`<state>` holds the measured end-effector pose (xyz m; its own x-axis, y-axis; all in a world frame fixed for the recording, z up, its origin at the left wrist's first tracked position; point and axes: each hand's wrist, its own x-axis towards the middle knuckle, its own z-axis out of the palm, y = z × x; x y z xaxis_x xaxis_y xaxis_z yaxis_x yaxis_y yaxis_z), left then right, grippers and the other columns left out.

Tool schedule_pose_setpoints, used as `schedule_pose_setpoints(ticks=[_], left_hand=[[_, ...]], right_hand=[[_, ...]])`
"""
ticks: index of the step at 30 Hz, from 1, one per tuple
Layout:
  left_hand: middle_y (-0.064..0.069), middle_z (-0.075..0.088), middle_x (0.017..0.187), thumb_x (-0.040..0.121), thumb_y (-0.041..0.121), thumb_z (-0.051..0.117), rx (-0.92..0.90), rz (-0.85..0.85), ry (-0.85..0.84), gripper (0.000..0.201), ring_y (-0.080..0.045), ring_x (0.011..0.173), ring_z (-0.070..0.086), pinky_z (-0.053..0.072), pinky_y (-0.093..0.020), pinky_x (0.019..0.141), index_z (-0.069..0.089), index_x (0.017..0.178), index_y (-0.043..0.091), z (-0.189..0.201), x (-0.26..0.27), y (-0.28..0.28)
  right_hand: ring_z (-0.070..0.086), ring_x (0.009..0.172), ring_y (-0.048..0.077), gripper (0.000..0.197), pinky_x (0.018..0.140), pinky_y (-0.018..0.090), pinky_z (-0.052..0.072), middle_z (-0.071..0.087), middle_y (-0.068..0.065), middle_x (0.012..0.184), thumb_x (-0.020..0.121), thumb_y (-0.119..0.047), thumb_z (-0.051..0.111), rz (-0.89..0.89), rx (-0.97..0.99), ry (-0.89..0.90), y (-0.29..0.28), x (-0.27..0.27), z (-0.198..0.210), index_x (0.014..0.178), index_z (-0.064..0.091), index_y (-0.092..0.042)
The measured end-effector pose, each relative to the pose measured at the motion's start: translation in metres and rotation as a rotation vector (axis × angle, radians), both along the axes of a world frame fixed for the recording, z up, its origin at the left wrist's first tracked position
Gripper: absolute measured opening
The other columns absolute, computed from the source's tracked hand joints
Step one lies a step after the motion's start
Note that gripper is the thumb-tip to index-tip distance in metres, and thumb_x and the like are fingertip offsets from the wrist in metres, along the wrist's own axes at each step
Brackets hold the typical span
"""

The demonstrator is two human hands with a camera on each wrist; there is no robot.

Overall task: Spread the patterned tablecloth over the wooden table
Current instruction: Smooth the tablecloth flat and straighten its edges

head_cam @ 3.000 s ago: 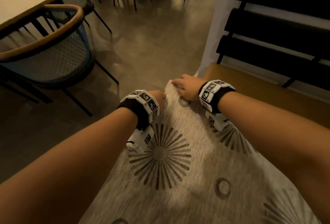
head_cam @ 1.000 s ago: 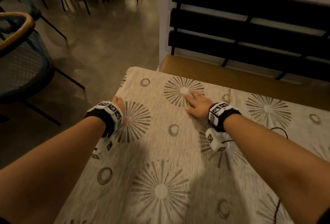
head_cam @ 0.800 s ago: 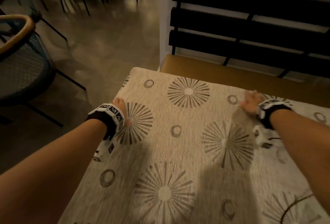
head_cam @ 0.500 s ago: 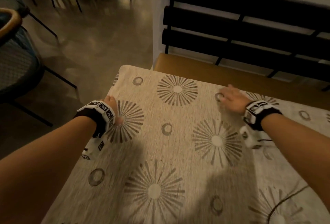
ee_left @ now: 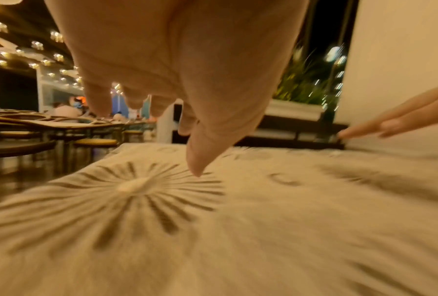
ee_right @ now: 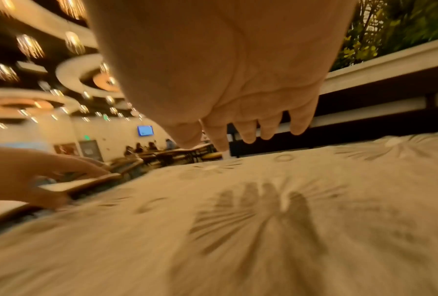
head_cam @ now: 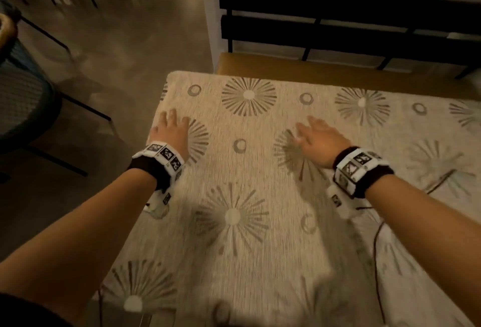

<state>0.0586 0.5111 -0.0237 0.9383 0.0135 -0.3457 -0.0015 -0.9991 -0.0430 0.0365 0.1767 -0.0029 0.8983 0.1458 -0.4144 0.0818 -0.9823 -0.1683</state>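
Observation:
The beige tablecloth (head_cam: 260,170) with grey sunburst and ring prints lies flat over the table, whose wood is hidden beneath it. My left hand (head_cam: 169,128) is near the cloth's left edge, fingers straight and spread, the thumb tip (ee_left: 196,170) just touching the fabric (ee_left: 238,230). My right hand (head_cam: 317,136) hovers low over the middle of the cloth with fingers extended and blurred by motion; its shadow falls on the fabric (ee_right: 238,230) below. Neither hand holds anything.
A bench with a tan seat (head_cam: 312,71) and black slatted back (head_cam: 338,14) runs along the table's far side. A dark mesh chair (head_cam: 23,102) stands on the floor to the left. A thin black cable (head_cam: 377,235) trails across the cloth at right.
My right hand has swept back from the far right side of the cloth toward the centre. My left hand has lifted its palm and spread its fingers near the left edge.

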Motion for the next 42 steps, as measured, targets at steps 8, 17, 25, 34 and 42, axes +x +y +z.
schedule_pose_setpoints(ticks=[8, 17, 25, 34, 42], left_hand=[[-0.01, 0.012, 0.16, 0.096, 0.045, 0.036, -0.231, -0.181, 0.11, 0.059, -0.032, 0.146, 0.008, 0.022, -0.048, 0.115, 0.025, 0.149, 0.022, -0.038, -0.206, -0.06], [-0.004, -0.008, 0.161, 0.09, 0.053, 0.005, -0.228, -0.229, 0.098, 0.069, -0.026, 0.148, -0.005, 0.005, -0.044, 0.118, -0.001, 0.153, 0.025, -0.057, -0.287, -0.082], [0.002, -0.004, 0.162, 0.081, 0.061, -0.001, -0.19, -0.166, 0.06, 0.075, -0.022, 0.148, -0.005, 0.003, -0.048, 0.118, 0.002, 0.152, 0.035, -0.068, -0.297, -0.086], [-0.004, -0.001, 0.162, 0.096, 0.047, 0.024, -0.353, -0.513, 0.025, 0.062, -0.027, 0.148, 0.001, 0.007, -0.049, 0.117, 0.01, 0.153, 0.025, -0.031, -0.282, -0.349], [0.002, 0.002, 0.162, 0.078, 0.064, -0.003, -0.118, -0.342, 0.04, 0.075, -0.025, 0.146, 0.008, 0.009, -0.049, 0.114, 0.008, 0.15, 0.043, -0.064, -0.286, -0.399]], right_hand=[[0.0, 0.148, 0.028, 0.059, 0.116, 0.05, 0.006, -0.001, 0.007, 0.161, 0.098, -0.047, 0.024, 0.087, 0.116, 0.21, 0.107, -0.182, -0.038, 0.151, 0.01, -0.027], [-0.006, 0.148, 0.023, 0.057, 0.118, 0.045, -0.001, -0.006, 0.002, 0.161, 0.099, -0.045, 0.017, 0.049, 0.141, 0.022, 0.101, -0.265, -0.068, 0.152, 0.006, -0.028], [0.0, 0.148, 0.018, 0.067, 0.114, 0.035, -0.008, -0.004, -0.005, 0.159, 0.09, -0.059, 0.007, -0.132, -0.02, -0.089, -0.075, -0.327, -0.086, 0.151, 0.007, -0.033], [0.001, 0.148, 0.02, 0.06, 0.118, 0.042, 0.001, 0.002, 0.0, 0.161, 0.095, -0.05, 0.014, -0.24, -0.004, -0.111, -0.175, -0.323, -0.076, 0.151, 0.008, -0.031], [0.015, 0.147, 0.021, 0.066, 0.116, 0.045, 0.007, 0.015, -0.001, 0.159, 0.091, -0.061, 0.015, -0.184, 0.005, -0.134, -0.378, -0.37, -0.085, 0.15, 0.02, -0.032]])
